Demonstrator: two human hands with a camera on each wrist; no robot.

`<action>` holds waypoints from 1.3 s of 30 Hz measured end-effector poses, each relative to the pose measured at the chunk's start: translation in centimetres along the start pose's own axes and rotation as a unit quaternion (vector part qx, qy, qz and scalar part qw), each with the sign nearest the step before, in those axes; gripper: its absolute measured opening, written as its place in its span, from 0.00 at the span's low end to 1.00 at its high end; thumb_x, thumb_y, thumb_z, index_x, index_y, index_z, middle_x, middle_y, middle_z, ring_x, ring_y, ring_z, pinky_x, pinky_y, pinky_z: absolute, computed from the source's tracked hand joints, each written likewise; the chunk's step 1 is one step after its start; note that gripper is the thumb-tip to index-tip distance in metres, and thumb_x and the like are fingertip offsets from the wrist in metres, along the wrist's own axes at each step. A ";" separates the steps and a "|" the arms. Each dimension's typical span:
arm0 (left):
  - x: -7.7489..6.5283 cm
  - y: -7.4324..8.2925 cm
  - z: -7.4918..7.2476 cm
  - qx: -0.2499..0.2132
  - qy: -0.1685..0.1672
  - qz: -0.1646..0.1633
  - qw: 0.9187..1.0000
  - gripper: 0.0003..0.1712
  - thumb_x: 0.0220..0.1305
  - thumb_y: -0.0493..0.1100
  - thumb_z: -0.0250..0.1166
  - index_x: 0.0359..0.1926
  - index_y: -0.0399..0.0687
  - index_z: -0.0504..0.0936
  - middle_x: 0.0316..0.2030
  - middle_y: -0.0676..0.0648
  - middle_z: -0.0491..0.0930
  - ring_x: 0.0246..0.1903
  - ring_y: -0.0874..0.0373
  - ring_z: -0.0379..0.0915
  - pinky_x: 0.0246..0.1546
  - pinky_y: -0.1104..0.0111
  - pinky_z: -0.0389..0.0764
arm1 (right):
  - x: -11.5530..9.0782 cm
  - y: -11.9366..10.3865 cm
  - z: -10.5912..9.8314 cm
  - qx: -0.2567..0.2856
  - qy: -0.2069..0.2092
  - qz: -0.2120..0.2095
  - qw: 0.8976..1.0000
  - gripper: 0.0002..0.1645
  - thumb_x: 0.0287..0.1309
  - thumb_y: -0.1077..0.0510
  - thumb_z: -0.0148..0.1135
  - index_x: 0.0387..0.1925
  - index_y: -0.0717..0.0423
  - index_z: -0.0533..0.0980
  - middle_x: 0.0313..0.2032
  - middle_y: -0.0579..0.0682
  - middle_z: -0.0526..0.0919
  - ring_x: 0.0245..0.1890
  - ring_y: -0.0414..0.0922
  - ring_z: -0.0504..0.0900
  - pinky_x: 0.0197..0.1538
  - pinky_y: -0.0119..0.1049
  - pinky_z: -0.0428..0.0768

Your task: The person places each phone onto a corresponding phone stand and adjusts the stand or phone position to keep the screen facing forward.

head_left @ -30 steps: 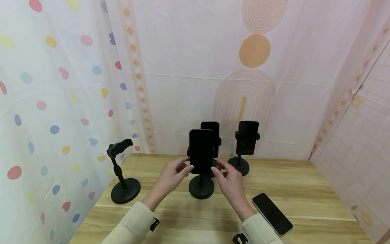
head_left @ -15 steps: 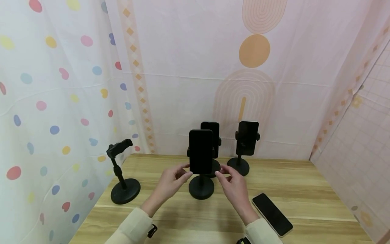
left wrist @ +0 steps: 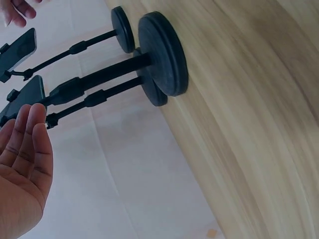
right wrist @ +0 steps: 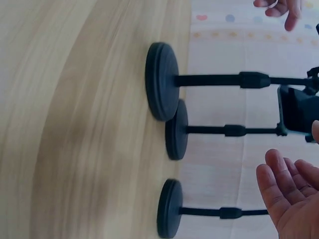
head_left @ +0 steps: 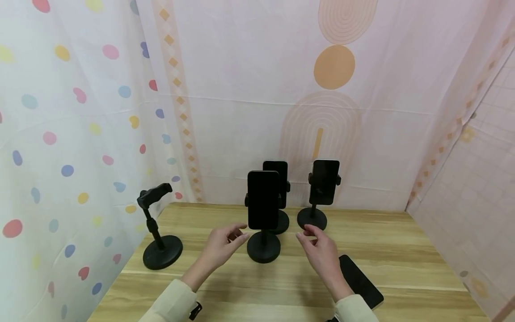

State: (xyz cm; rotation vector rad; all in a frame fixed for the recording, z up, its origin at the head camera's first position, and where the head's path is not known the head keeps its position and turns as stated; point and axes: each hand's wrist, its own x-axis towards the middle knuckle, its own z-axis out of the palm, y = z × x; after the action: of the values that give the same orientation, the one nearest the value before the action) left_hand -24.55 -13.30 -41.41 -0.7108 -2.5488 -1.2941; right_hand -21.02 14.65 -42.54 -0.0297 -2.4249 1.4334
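Observation:
A black smartphone (head_left: 263, 200) stands upright in the clamp of a phone stand (head_left: 263, 248) with a round black base, at the middle of the table. My left hand (head_left: 222, 243) is just left of that phone's lower edge, fingers loosely bent and holding nothing. To the right, apart from the stand, my right hand (head_left: 320, 250) hovers over the table with relaxed fingers and nothing in its grasp. Both hands also show in the wrist views, where the left hand (left wrist: 25, 159) and right hand (right wrist: 289, 191) appear beside the stands' poles.
Behind stands a second phone (head_left: 283, 179) on a stand, partly hidden, and a third phone (head_left: 324, 182) on another stand to its right. A stand without a phone (head_left: 162, 252) is at the left. Another phone (head_left: 359, 279) lies flat at the right, partly covered by my forearm.
Both hands have drawn away from the lower corners of the front phone, the right one further to the right. The phone stays upright in its stand. The view has shifted slightly.

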 end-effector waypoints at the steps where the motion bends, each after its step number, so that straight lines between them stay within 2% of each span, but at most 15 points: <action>1: -0.1 -0.1 0.0 0.006 -0.001 0.001 1.000 0.19 0.69 0.49 0.65 0.55 0.43 0.83 0.34 0.54 0.82 0.30 0.63 0.77 0.29 0.69 0.78 | 0.0 0.2 -0.1 -0.006 -0.002 0.001 1.000 0.26 0.65 0.48 0.65 0.59 0.58 0.77 0.48 0.53 0.83 0.40 0.44 0.82 0.39 0.37 0.80; 6: -0.6 -0.6 -0.1 0.045 -0.001 0.028 0.999 0.17 0.69 0.48 0.65 0.53 0.43 0.84 0.34 0.53 0.83 0.30 0.64 0.78 0.30 0.70 0.79 | -0.4 1.1 -0.8 -0.049 -0.022 0.007 0.998 0.30 0.65 0.46 0.65 0.60 0.61 0.76 0.50 0.56 0.82 0.43 0.48 0.82 0.41 0.42 0.81; 10: -0.8 -1.1 -0.1 0.080 0.004 0.045 0.996 0.15 0.67 0.46 0.66 0.50 0.42 0.85 0.34 0.53 0.83 0.30 0.64 0.78 0.32 0.70 0.80 | -0.6 1.9 -1.2 -0.099 -0.049 0.004 0.994 0.29 0.64 0.47 0.66 0.58 0.61 0.77 0.49 0.57 0.83 0.43 0.50 0.83 0.42 0.45 0.81; 14: -1.0 -1.4 -0.1 0.125 -0.001 0.030 0.992 0.14 0.65 0.45 0.68 0.48 0.43 0.86 0.35 0.52 0.83 0.31 0.62 0.78 0.32 0.68 0.79 | -0.8 2.7 -1.5 -0.160 -0.071 -0.012 0.984 0.28 0.63 0.47 0.67 0.56 0.63 0.79 0.47 0.57 0.83 0.44 0.52 0.83 0.45 0.48 0.80; 19: -1.2 -1.8 -0.1 0.186 -0.027 0.000 0.982 0.14 0.65 0.48 0.68 0.47 0.45 0.86 0.37 0.49 0.84 0.34 0.58 0.79 0.34 0.64 0.80 | -1.1 3.6 -2.1 -0.244 -0.077 -0.041 0.966 0.26 0.61 0.48 0.68 0.52 0.64 0.80 0.43 0.57 0.83 0.40 0.53 0.83 0.41 0.49 0.80; 24: -1.6 -2.2 -0.2 0.221 -0.039 -0.011 0.975 0.14 0.64 0.49 0.69 0.45 0.45 0.86 0.37 0.48 0.84 0.32 0.56 0.80 0.32 0.62 0.80 | -1.3 4.3 -2.8 -0.293 -0.093 -0.057 0.950 0.24 0.58 0.52 0.71 0.50 0.65 0.80 0.44 0.61 0.83 0.41 0.57 0.83 0.43 0.52 0.80; 29: -1.9 -2.4 -0.3 0.244 -0.039 -0.019 0.969 0.15 0.63 0.49 0.70 0.44 0.45 0.86 0.38 0.45 0.85 0.34 0.54 0.81 0.33 0.59 0.81 | -1.5 4.7 -3.3 -0.326 -0.118 -0.061 0.936 0.24 0.57 0.52 0.72 0.49 0.65 0.80 0.44 0.64 0.81 0.43 0.59 0.82 0.44 0.53 0.79; 39: -2.5 -3.0 -1.7 0.289 -0.066 -0.059 0.953 0.13 0.61 0.49 0.71 0.39 0.44 0.87 0.33 0.47 0.84 0.30 0.55 0.80 0.29 0.58 0.80 | -2.0 5.2 -4.2 -0.346 -0.165 -0.034 0.923 0.25 0.56 0.52 0.72 0.48 0.66 0.80 0.43 0.62 0.82 0.45 0.59 0.81 0.47 0.54 0.78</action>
State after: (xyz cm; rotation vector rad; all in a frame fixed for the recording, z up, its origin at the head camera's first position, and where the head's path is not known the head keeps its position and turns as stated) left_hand -24.01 -16.97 -43.49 -0.5330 -2.8944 -0.4713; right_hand -18.71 20.45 -45.67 0.1423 -3.0511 0.5123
